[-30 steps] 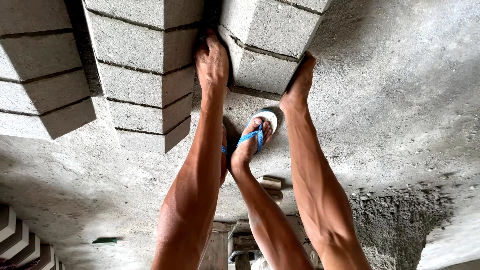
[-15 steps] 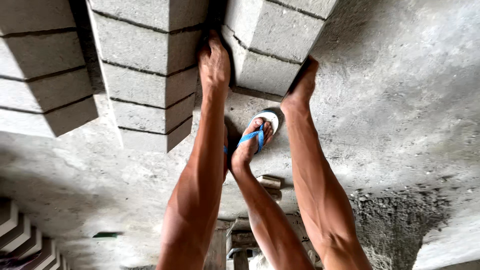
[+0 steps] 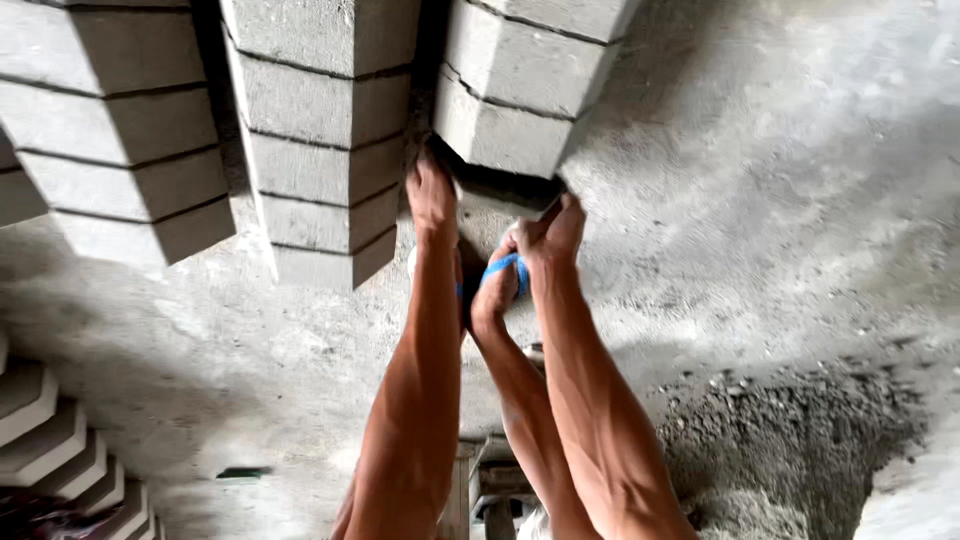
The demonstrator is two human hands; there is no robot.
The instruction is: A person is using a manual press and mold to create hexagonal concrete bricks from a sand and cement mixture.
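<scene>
Concrete blocks [image 3: 320,130] are stacked in leaning rows on the grey floor [image 3: 760,230]; one block [image 3: 500,125] is gripped low at its end by the left hand [image 3: 432,190], fingers curled. Right hand [image 3: 555,232] is loosely closed just below it, near a blue-strapped sandal [image 3: 497,275].

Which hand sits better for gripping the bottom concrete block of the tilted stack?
Left, probably. The left hand reaches into the gap beside the bottom concrete block; the right hand hangs below it, apparently apart.
</scene>
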